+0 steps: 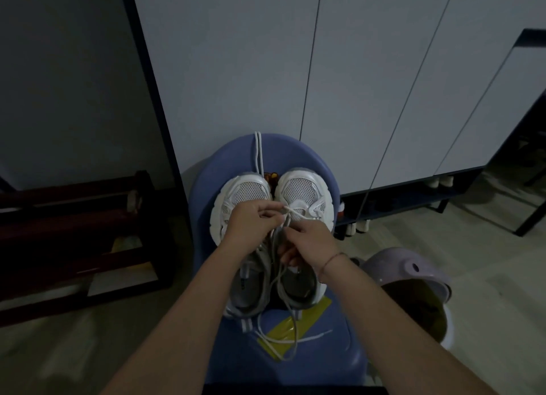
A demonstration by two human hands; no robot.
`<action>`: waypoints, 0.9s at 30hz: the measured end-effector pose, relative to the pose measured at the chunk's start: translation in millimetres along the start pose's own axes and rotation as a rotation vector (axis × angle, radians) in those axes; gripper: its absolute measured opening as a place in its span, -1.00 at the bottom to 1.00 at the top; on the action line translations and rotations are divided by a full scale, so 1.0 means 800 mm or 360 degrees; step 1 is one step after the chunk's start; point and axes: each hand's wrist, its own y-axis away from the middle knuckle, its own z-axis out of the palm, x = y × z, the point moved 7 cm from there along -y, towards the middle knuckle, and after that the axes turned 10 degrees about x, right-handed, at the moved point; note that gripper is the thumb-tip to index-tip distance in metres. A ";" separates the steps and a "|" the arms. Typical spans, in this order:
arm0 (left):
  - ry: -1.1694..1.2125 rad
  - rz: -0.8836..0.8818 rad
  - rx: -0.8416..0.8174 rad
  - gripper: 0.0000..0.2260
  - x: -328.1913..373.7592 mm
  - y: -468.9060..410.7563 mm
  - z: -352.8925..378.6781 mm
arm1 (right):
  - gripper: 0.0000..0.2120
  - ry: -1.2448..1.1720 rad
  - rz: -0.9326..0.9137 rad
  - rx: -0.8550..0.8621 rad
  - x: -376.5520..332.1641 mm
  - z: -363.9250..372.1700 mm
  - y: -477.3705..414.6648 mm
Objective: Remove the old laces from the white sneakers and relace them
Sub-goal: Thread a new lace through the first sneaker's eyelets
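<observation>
Centre frame on the blue stool (pixel 295 152), the white sneakers (pixel 249 192) sat side by side, toes at 12 o'clock, heels toward the person. Left hand (pixel 251 223) crossed over and pinched the lace (pixel 293 213) at the toe-end eyelets of the right sneaker (pixel 304 192). Right hand (pixel 310 241) was just at 5 o'clock of that pinch, over the same shoe's tongue, fingers curled. It looked to be pinching a lower strand of the same lace, but the fingertips were partly hidden. Loose tails (pixel 283 340) trailed off the heels at 6 o'clock onto the seat, across a yellow patch (pixel 280 329). A second lace (pixel 258 155) lay doubled at 12 o'clock, beyond the left shoe's toe, well apart from both hands. Handling call: the lace was light, limp and thin, so it pulls but won't push; best taken at the stiff tip or right beside the eyelet. The shoes looked light, with soft mesh uppers and stiff chunky soles, and likely to slide on the smooth seat under a tug. One hand should brace the shoe at the throat while the other draws.
</observation>
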 end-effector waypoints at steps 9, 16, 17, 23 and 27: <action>0.0037 -0.0002 0.0012 -0.77 0.002 0.001 0.001 | -0.67 0.0465 0.0108 -0.0490 0.016 -0.005 0.017; 0.0016 0.0013 0.0001 -0.80 0.012 0.009 0.002 | -0.70 0.0708 0.0005 -0.0265 0.038 -0.019 0.035; 0.0000 0.0014 0.0005 -0.79 0.013 0.011 0.002 | -0.70 0.0667 -0.0022 -0.0219 0.037 -0.012 0.041; -0.0034 -0.0053 0.0048 -0.91 0.015 0.027 -0.004 | -0.69 -0.0570 0.0254 0.0056 0.034 0.001 0.056; -0.0252 -0.0137 -0.0054 -0.64 0.037 0.052 -0.010 | -0.76 -0.0825 -0.0020 -0.0055 -0.023 -0.021 0.071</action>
